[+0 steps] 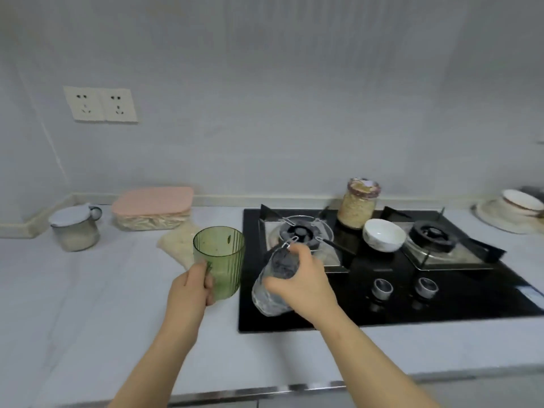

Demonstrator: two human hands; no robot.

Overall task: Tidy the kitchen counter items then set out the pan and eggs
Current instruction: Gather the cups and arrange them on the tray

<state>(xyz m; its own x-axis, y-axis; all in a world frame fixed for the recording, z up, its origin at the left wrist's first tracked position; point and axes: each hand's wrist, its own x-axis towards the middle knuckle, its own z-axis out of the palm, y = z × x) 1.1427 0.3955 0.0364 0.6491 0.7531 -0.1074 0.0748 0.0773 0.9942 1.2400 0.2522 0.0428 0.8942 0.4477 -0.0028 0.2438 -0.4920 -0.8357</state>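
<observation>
1. Your left hand [191, 287]: fingers curled round the near side of a green ribbed cup [223, 260], which stands upright over the desk [88, 304], just left of the hob.
2. Your right hand [300, 287]: gripping a clear glass [273, 287] from above. The glass is tilted over the front left corner of the black hob [412, 304]; you cannot tell whether its base touches.
3. Two knobs [382, 288] on the hob front, right of your hands.
4. Left burner [300, 231] and right burner [431, 235], with a white bowl [384, 235] between them.
5. Jar of grain [357, 207] behind the bowl.
6. Pale bag [179, 245] lying behind the cup.
7. Pink-lidded box [153, 207] and small lidded pot [75, 231], far left.
8. Stacked dishes [518, 210], far right.
9. Double wall socket [101, 104].
</observation>
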